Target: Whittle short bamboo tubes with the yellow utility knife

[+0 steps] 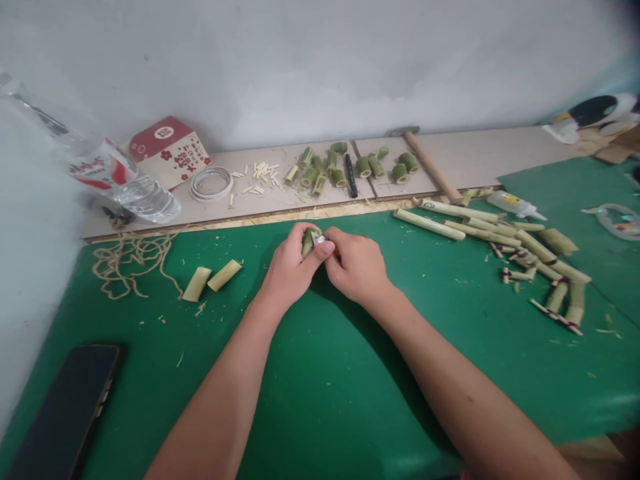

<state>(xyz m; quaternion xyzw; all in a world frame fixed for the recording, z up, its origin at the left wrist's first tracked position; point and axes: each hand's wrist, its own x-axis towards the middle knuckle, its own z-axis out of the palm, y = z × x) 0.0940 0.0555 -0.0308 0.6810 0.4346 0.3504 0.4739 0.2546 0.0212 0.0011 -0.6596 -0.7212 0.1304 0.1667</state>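
My left hand (294,267) is closed round a short green bamboo piece (309,244), just above the green tabletop (320,387). Against that piece lies a small shiny blade (319,237). Its other end goes into the closed fingers of my right hand (356,263), which hide any handle. My left thumb reaches across beside the blade, close to the right fingers. Two split bamboo strips (225,275) lie on the table left of my hands.
Behind, a ledge (280,203) bears cut bamboo rings (373,167), a black marker (351,176), a hammer (433,165) and a tape roll (211,183). Left are twine (133,260), a water bottle (127,180) and a phone (67,410). Bamboo sticks (500,233) and glue (515,204) lie right.
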